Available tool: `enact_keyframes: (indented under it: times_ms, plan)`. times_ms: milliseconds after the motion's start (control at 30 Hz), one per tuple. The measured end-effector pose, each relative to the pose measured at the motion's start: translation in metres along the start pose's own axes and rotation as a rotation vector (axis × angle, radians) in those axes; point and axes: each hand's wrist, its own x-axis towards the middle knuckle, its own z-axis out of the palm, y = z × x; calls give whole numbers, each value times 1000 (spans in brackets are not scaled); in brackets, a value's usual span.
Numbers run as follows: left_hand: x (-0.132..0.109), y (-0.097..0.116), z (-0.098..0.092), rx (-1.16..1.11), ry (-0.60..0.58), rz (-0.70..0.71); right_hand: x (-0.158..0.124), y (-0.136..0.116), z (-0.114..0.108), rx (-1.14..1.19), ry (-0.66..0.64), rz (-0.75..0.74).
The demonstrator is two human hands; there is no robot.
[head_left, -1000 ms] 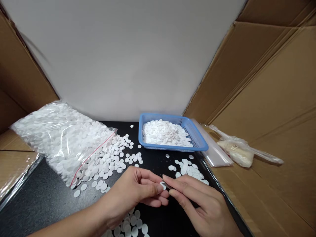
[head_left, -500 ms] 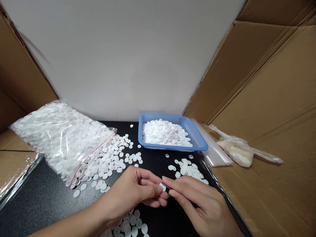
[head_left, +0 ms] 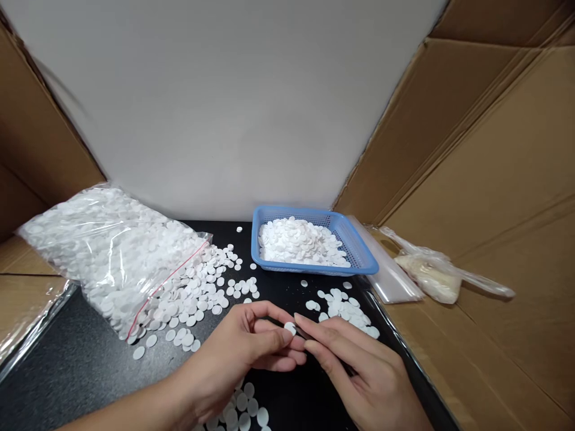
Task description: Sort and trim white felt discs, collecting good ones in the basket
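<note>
My left hand (head_left: 265, 344) pinches a small white round disc (head_left: 290, 328) between thumb and fingers. Close against it, my right hand (head_left: 363, 365) grips a thin dark tool (head_left: 302, 333), whose tip meets the disc's edge. Most of this tool is hidden by my right fingers, so its exact kind cannot be made out. Below my left wrist lies a group of loose white discs (head_left: 245, 407). Beyond my right hand is another small pile of discs (head_left: 344, 308).
A blue plastic basket (head_left: 317, 270) holding a heap of white discs stands at the back. At left, a clear zip bag (head_left: 112, 251) spills discs onto the black table (head_left: 99, 359). Clear plastic bags (head_left: 390, 275) and a wrapped cream-coloured lump (head_left: 431, 278) lie right. Cardboard (head_left: 494, 179) flanks both sides.
The disc has shifted slightly left and up, and tilted differently in my left fingers. My left thumb has drawn back a little. My right hand has moved slightly left with the tool.
</note>
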Motion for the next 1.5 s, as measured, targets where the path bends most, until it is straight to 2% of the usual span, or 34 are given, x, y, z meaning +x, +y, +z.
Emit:
enact_keyframes:
  times_ms: [867,967,1100,1200,1267,1400,1500]
  plan:
    - [-3,5,4,82,-12,-33,1,-1,-5,-110,-65,-76]
    - [-3,5,5,86,2,-49,-1,0,-3,-126,-60,-18]
    - [-1,5,5,57,27,-57,0,-1,-4,-109,21,135]
    - [1,3,3,69,6,-31,1,-1,-6,60,-138,114]
    - [3,1,1,60,5,-8,1,2,-6,79,-202,120]
    - [3,-2,-4,28,49,-10,-3,10,-2,-47,-127,244]
    - [5,-3,-5,45,32,-10,-2,8,0,20,-118,197]
